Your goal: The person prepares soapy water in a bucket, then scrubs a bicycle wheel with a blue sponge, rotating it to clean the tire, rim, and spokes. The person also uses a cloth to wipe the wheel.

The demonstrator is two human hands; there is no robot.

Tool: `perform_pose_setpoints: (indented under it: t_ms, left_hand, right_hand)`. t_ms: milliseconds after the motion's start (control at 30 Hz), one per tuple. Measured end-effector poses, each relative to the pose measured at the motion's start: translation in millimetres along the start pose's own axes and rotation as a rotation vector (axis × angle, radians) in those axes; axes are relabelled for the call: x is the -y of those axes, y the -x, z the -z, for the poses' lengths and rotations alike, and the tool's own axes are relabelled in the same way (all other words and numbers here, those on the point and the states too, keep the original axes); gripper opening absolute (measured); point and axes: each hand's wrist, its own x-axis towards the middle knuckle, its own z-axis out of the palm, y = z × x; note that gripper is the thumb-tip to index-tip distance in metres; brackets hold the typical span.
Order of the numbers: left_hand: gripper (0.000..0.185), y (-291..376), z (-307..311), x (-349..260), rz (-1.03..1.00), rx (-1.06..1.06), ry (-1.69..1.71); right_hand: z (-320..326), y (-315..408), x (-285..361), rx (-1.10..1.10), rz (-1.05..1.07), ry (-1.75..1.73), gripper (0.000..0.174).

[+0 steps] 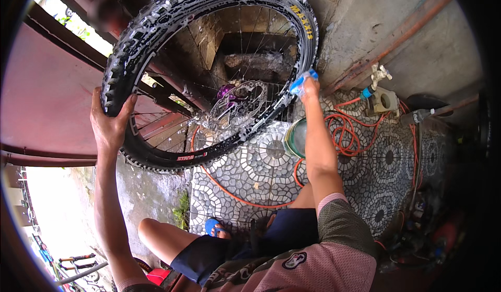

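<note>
A mountain bike wheel with a knobby black Maxxis tire (150,41) stands tilted before me, coated in white foam along its top and left tread. My left hand (109,123) grips the tire at its left side, thumb on the inner face. At the lower right of the wheel, my right hand (311,88) holds a blue scrubbing tool (303,81) against the rim and sidewall; the fingers hide whether it is a brush or a sponge. Thin spokes run to a purple hub (225,91), with a metal disc rotor (260,92) beside it. Suds cling to the lower rim.
A green bucket (289,141) stands under my right forearm. An orange hose (346,135) lies coiled on the pebble-patterned tiles (274,149), joined to a tap (379,74). A plastic bottle (420,115) is farther right. Reddish metal gate panels (58,96) bound the left; concrete wall (426,53), the right.
</note>
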Motion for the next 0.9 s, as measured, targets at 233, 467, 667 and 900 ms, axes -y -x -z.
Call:
perform_pose_setpoints:
  t_ms: [233, 467, 667, 900]
  left_hand:
    - [0.053, 14.2, 18.5, 11.0, 0.069, -0.023, -0.028]
    - [0.056, 5.3, 9.1, 8.9, 0.048, -0.027, -0.060]
    - [0.051, 21.9, 23.3, 21.0, 0.125, -0.021, -0.030]
    - [0.055, 10.5, 13.3, 9.1, 0.097, -0.021, -0.082]
  right_hand:
    - [-128.1, 27.2, 119.7, 0.182, 0.377, 0.137, 0.010]
    - [-42.7, 12.7, -8.7, -0.030, 0.144, 0.106, 0.019]
    - [-153.2, 53.2, 95.2, 0.139, 0.841, 0.634, 0.042]
    - [-37.2, 82.9, -152.3, -0.267, 0.180, 0.346, 0.035]
